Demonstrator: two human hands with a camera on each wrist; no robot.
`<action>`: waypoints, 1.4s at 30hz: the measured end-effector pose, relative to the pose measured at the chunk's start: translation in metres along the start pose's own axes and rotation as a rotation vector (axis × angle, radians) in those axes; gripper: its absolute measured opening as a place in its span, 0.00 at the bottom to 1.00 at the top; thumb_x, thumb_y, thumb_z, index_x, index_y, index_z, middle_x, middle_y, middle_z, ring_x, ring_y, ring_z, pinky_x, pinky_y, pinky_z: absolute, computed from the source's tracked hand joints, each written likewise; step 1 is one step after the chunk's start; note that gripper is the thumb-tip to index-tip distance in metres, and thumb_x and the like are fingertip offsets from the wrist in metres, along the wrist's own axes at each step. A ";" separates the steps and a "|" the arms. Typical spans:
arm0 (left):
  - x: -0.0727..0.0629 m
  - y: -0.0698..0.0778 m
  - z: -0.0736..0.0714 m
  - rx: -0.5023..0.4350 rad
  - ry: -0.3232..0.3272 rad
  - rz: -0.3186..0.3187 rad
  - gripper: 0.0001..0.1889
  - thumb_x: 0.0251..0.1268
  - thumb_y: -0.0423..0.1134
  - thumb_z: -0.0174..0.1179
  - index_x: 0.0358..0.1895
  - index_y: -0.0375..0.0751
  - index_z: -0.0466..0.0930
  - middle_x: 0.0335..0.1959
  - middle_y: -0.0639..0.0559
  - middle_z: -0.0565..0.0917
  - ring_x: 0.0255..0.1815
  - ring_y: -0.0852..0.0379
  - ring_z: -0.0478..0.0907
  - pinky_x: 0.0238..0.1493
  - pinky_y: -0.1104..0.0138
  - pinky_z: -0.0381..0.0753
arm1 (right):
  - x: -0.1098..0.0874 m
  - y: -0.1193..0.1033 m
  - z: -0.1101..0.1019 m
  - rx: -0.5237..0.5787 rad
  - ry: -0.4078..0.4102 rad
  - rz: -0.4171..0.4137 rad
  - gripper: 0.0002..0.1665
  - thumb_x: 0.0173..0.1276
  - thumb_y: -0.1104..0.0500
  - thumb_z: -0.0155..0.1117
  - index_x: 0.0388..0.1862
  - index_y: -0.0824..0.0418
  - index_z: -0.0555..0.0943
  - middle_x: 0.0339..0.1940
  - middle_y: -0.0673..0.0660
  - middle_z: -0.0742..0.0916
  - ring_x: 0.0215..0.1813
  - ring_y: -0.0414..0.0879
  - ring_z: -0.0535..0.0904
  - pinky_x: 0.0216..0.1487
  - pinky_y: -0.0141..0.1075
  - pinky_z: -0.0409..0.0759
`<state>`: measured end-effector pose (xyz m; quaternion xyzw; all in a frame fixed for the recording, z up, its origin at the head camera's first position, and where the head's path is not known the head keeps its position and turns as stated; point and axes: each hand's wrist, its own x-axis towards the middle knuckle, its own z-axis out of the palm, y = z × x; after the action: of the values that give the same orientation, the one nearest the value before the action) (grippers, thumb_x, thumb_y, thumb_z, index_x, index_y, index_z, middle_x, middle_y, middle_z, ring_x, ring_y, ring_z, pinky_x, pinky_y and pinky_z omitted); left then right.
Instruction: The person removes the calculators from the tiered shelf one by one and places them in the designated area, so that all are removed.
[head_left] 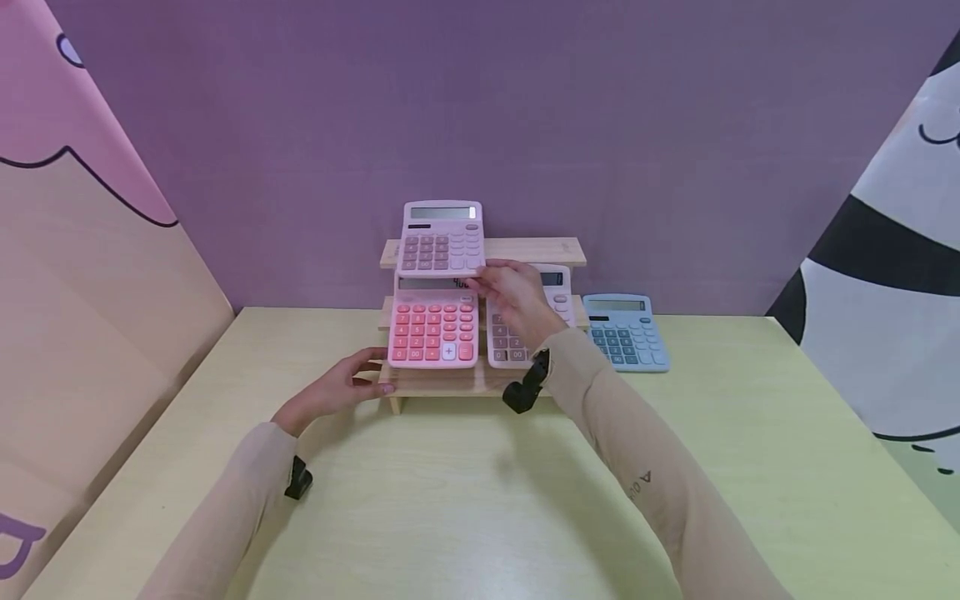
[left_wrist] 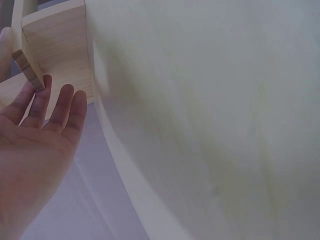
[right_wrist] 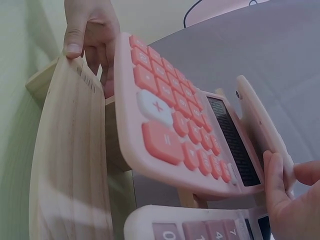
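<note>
My right hand [head_left: 517, 300] pinches the lower right corner of a pale pink calculator [head_left: 442, 242] at the top tier of a wooden shelf rack [head_left: 442, 383]. In the right wrist view, the thumb and fingers lie on opposite faces of this calculator [right_wrist: 257, 120]. My left hand [head_left: 345, 385] holds the left end of the rack's lowest board [left_wrist: 30, 70], thumb on one side and fingers on the other. Just below the pinched calculator, a pink calculator with coral keys [head_left: 432, 333] leans on the rack. Beside it, a pale calculator with mauve keys [head_left: 557, 287] is partly hidden by my right hand.
A blue calculator [head_left: 626, 333] is propped up at the rack's right side. Behind the table [head_left: 465, 500] rises a purple backdrop [head_left: 480, 125]. Printed cartoon panels stand at the left [head_left: 97, 250] and right [head_left: 892, 250].
</note>
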<state>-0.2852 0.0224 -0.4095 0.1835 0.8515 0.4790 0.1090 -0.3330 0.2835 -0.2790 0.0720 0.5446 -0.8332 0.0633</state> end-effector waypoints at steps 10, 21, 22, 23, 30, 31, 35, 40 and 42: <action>0.006 -0.013 -0.003 0.006 -0.007 0.028 0.38 0.56 0.50 0.63 0.67 0.42 0.56 0.67 0.45 0.61 0.67 0.42 0.60 0.65 0.51 0.66 | -0.004 -0.003 -0.005 -0.025 -0.028 -0.047 0.20 0.65 0.73 0.52 0.57 0.69 0.70 0.53 0.62 0.77 0.51 0.49 0.78 0.51 0.31 0.79; 0.007 -0.014 -0.002 0.008 0.002 0.017 0.39 0.55 0.50 0.63 0.67 0.42 0.56 0.67 0.45 0.61 0.67 0.42 0.60 0.65 0.51 0.66 | -0.009 -0.015 -0.029 -0.023 -0.034 -0.043 0.22 0.65 0.72 0.51 0.60 0.69 0.68 0.56 0.62 0.75 0.52 0.49 0.76 0.53 0.31 0.78; 0.007 -0.014 -0.002 0.008 0.001 0.017 0.39 0.55 0.50 0.63 0.67 0.42 0.56 0.67 0.45 0.61 0.67 0.42 0.60 0.65 0.51 0.66 | -0.009 -0.016 -0.031 -0.010 -0.036 -0.040 0.23 0.65 0.73 0.51 0.60 0.70 0.67 0.55 0.62 0.75 0.52 0.49 0.76 0.54 0.31 0.78; 0.007 -0.014 -0.002 0.007 0.001 0.017 0.39 0.55 0.50 0.63 0.67 0.42 0.56 0.67 0.45 0.62 0.67 0.42 0.60 0.65 0.51 0.66 | -0.009 -0.017 -0.034 -0.001 -0.035 -0.038 0.23 0.65 0.73 0.50 0.60 0.70 0.67 0.55 0.62 0.75 0.52 0.49 0.76 0.54 0.31 0.78; 0.007 -0.015 -0.002 -0.001 -0.001 0.027 0.38 0.55 0.49 0.63 0.67 0.41 0.56 0.67 0.44 0.62 0.67 0.42 0.60 0.65 0.52 0.66 | -0.016 -0.023 -0.053 0.058 -0.047 -0.022 0.21 0.64 0.74 0.50 0.57 0.69 0.66 0.52 0.62 0.74 0.50 0.49 0.76 0.56 0.33 0.77; 0.008 -0.015 -0.002 -0.001 -0.001 0.023 0.38 0.55 0.49 0.63 0.67 0.41 0.56 0.67 0.45 0.62 0.67 0.42 0.60 0.65 0.52 0.66 | -0.017 -0.024 -0.056 0.049 -0.047 -0.024 0.21 0.64 0.74 0.50 0.57 0.69 0.67 0.52 0.62 0.74 0.50 0.48 0.75 0.56 0.33 0.77; 0.009 -0.016 -0.002 0.000 -0.001 0.015 0.39 0.55 0.50 0.63 0.67 0.42 0.56 0.67 0.45 0.62 0.67 0.42 0.60 0.65 0.51 0.66 | -0.021 -0.028 -0.067 0.019 -0.054 -0.034 0.21 0.65 0.74 0.49 0.57 0.69 0.66 0.54 0.61 0.72 0.53 0.49 0.73 0.58 0.34 0.75; 0.010 -0.018 -0.002 -0.015 -0.010 0.014 0.38 0.55 0.49 0.63 0.67 0.42 0.56 0.67 0.45 0.61 0.67 0.42 0.60 0.64 0.51 0.66 | -0.025 -0.033 -0.083 -0.012 -0.070 -0.042 0.24 0.65 0.73 0.49 0.61 0.70 0.65 0.54 0.59 0.72 0.52 0.47 0.74 0.60 0.34 0.74; 0.010 -0.019 -0.002 -0.021 -0.012 0.011 0.38 0.55 0.49 0.63 0.67 0.42 0.56 0.67 0.45 0.62 0.67 0.42 0.60 0.64 0.51 0.67 | -0.027 -0.036 -0.089 -0.018 -0.079 -0.043 0.24 0.65 0.73 0.49 0.61 0.69 0.64 0.54 0.59 0.72 0.49 0.46 0.76 0.59 0.34 0.75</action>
<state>-0.2991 0.0156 -0.4246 0.1899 0.8446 0.4876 0.1134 -0.3088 0.3803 -0.2774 0.0270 0.5507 -0.8315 0.0675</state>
